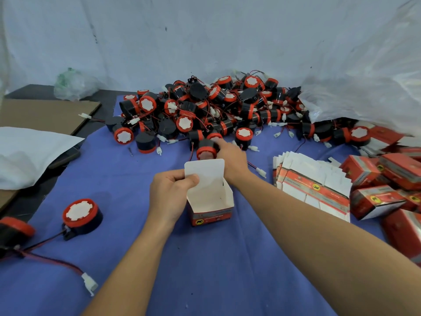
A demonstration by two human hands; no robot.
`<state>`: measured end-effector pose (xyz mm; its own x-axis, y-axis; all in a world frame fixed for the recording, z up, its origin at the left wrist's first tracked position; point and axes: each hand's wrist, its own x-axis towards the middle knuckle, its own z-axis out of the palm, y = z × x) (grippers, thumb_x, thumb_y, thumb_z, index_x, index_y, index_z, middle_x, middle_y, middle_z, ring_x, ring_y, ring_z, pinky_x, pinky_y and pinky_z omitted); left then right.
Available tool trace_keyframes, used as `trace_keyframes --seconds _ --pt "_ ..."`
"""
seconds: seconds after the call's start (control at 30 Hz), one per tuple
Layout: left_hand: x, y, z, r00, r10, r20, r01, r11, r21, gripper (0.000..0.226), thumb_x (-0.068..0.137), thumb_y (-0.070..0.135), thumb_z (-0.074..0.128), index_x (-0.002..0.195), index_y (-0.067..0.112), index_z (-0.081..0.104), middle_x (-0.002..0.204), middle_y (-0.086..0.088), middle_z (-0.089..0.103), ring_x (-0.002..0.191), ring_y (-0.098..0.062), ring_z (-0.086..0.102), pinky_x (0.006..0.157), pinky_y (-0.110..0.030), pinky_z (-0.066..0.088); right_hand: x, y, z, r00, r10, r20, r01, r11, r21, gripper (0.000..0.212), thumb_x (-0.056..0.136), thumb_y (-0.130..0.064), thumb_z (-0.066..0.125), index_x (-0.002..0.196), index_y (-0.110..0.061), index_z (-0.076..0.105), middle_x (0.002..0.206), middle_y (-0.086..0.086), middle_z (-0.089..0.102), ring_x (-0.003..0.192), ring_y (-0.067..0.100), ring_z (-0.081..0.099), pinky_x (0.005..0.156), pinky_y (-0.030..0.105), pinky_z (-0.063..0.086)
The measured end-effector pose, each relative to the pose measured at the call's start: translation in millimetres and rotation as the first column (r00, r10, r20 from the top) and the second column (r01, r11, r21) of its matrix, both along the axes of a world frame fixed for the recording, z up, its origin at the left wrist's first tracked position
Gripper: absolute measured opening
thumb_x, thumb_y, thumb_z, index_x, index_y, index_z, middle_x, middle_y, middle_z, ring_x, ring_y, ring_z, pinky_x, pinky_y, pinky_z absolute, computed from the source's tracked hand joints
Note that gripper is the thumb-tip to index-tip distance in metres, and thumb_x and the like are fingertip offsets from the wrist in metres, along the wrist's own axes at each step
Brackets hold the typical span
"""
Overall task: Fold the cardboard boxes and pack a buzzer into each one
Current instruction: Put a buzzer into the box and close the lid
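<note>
In the middle of the desk (pixel 205 270) the left hand (pixel 169 195) pinches the open box (pixel 211 201) by its thin card wall, likely light and easily crushed. Just beyond, the right hand (pixel 232 156) curls round a buzzer (pixel 206 149) at the near edge of the pile (pixel 216 108): seemingly hard plastic, best gripped round its body.

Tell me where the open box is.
Centre of the head view, over the blue cloth: the left hand holds the open box, just nearer than the buzzer the right hand grips.
</note>
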<state>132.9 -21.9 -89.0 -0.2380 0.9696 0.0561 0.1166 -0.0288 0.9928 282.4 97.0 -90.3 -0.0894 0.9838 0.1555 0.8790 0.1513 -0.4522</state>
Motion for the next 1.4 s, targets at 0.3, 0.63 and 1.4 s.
trace_keyframes --seconds 0.3,0.63,1.4 --pt "9 0 -1 0.996 -0.091 0.015 0.091 0.996 -0.024 0.016 0.069 0.029 0.070 0.078 0.026 0.083 0.086 0.001 0.080 0.094 -0.029 0.075 0.088 -0.059 0.058 48 -89 136 0.539 0.197 -0.819 -0.082 0.980 0.182 0.026 0.094 -0.035 0.070 0.115 -0.019 0.068 0.106 0.006 0.074 0.088 0.012 0.069 0.085 0.034 0.057" --pt "16 0 -1 0.991 -0.131 0.030 0.131 0.991 -0.002 0.014 0.070 0.030 0.073 0.078 0.030 0.084 0.084 0.001 0.081 0.088 -0.022 0.077 0.088 -0.057 0.059 60 -150 116 0.896 0.145 -0.419 -0.151 0.988 0.020 0.037 0.076 -0.047 0.085 0.094 -0.032 0.055 0.081 -0.002 0.071 0.056 0.009 0.051 0.059 0.029 0.043" --pt "23 1 -11 0.981 -0.193 0.012 0.192 0.978 0.077 0.037 0.084 0.038 0.065 0.073 0.004 0.075 0.080 -0.027 0.072 0.072 -0.030 0.067 0.078 -0.060 0.055 27 -158 61 0.771 0.185 0.609 -0.247 0.969 0.018 0.014 0.095 -0.025 0.051 0.082 -0.024 0.056 0.079 -0.003 0.035 0.084 0.025 0.031 0.083 0.039 0.020"
